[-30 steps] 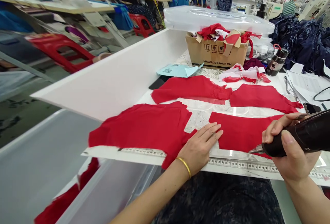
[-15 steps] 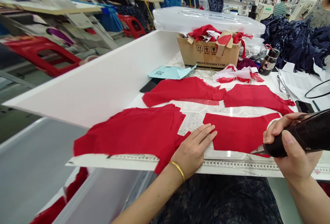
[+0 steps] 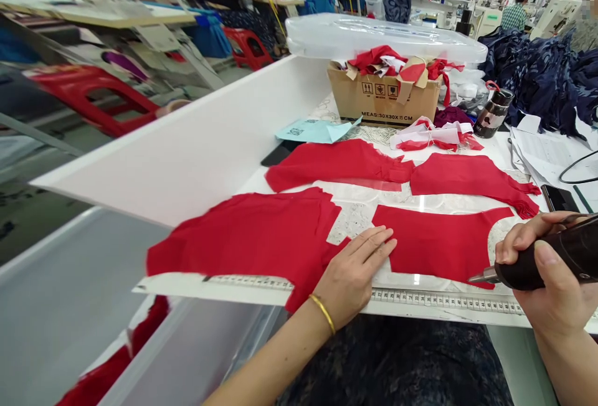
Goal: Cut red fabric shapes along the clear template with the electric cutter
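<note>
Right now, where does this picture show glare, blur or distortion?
Head view: small glare spots on the glossy table beside the red cloth; the red stool at the left is smeared and stretched; left hand, right hand and tool are sharp.

Matt red cloth pieces [image 3: 439, 241] lie in front of the brown cardboard box [image 3: 385, 98] on a smooth, glossy white bench [image 3: 210, 144]. The tool [image 3: 546, 263] is glossy black plastic with a metal tip. A clear plastic lid [image 3: 383, 35] tops the box.

You've got four red fabric pieces [image 3: 252, 238] [image 3: 434, 241] [image 3: 336, 163] [image 3: 467, 175] left of your grip. Beyond it: one cardboard box [image 3: 385, 98], one blue paper slip [image 3: 315, 130], one dark bottle [image 3: 493, 113]. One black tool [image 3: 551, 259] sits in your right hand [image 3: 546, 287].
</note>
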Tool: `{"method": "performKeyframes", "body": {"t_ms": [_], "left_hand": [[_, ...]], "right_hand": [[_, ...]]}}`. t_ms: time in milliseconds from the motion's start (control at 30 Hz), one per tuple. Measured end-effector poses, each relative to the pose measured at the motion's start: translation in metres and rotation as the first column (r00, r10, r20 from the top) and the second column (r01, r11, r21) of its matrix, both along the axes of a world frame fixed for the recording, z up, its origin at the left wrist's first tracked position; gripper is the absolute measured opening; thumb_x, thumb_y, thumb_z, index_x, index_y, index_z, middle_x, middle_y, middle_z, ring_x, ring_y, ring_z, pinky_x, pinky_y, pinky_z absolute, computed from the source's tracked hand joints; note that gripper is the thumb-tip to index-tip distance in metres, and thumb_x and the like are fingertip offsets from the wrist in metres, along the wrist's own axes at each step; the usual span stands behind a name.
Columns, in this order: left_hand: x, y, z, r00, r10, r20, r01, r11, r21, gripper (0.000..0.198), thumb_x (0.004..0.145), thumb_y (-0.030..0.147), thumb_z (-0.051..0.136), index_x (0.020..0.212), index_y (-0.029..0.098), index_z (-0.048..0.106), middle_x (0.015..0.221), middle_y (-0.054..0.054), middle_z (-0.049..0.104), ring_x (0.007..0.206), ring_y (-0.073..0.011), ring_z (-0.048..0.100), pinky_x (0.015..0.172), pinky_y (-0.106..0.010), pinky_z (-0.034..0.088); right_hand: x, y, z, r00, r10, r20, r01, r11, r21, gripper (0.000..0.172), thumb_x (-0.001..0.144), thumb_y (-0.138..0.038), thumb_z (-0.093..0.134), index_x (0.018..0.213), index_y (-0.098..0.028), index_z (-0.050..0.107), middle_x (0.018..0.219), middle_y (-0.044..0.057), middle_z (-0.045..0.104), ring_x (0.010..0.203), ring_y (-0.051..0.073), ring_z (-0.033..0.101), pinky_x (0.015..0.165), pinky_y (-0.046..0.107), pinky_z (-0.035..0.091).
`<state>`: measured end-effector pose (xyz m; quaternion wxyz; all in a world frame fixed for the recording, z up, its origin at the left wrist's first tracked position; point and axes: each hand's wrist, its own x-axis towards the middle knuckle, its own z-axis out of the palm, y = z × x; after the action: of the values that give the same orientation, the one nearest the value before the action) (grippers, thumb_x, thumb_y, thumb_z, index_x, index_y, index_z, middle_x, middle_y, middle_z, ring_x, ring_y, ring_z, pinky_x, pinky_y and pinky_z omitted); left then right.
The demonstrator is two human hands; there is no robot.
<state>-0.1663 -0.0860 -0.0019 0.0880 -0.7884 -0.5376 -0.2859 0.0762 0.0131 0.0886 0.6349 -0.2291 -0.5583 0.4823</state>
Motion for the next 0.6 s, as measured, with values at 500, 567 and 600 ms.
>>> {"method": "performKeyframes", "body": {"t_ms": [500,567,600], "left_hand": [[0.029,-0.009,-0.004,0.999,0.030,-0.021,-0.031,0.998,-0.051,0.057,0.084,-0.002,0.038,0.136,0.006,0.060,0.137,-0.021,0.066,0.142,-0.0283,0.053,0.112,-0.049,0.054],[0.029,-0.008,-0.007,0.999,0.041,-0.013,-0.042,0.999,-0.032,0.053,0.085,-0.002,0.040,0.133,0.005,0.061,0.135,-0.021,0.067,0.139,-0.0285,0.055,0.111,-0.048,0.055],[0.029,-0.008,-0.008,0.999,0.041,-0.012,-0.042,0.999,-0.022,0.051,0.086,-0.002,0.041,0.132,0.005,0.062,0.134,-0.021,0.067,0.138,-0.0287,0.056,0.110,-0.047,0.055]], "right_hand": [[-0.117,0.044,-0.013,0.996,0.090,-0.020,-0.089,0.995,0.039,0.027,0.084,-0.035,0.076,0.099,-0.024,0.056,0.066,-0.007,0.061,0.048,0.013,0.059,0.046,0.027,0.050],[-0.136,0.050,-0.015,0.997,0.076,-0.027,-0.074,0.995,0.064,0.026,0.083,-0.036,0.075,0.097,-0.024,0.056,0.063,-0.007,0.059,0.046,0.013,0.058,0.044,0.027,0.049],[-0.143,0.052,-0.016,0.997,0.066,-0.030,-0.064,0.995,0.076,0.026,0.082,-0.036,0.075,0.097,-0.024,0.056,0.062,-0.007,0.058,0.045,0.013,0.057,0.044,0.027,0.048]]}}
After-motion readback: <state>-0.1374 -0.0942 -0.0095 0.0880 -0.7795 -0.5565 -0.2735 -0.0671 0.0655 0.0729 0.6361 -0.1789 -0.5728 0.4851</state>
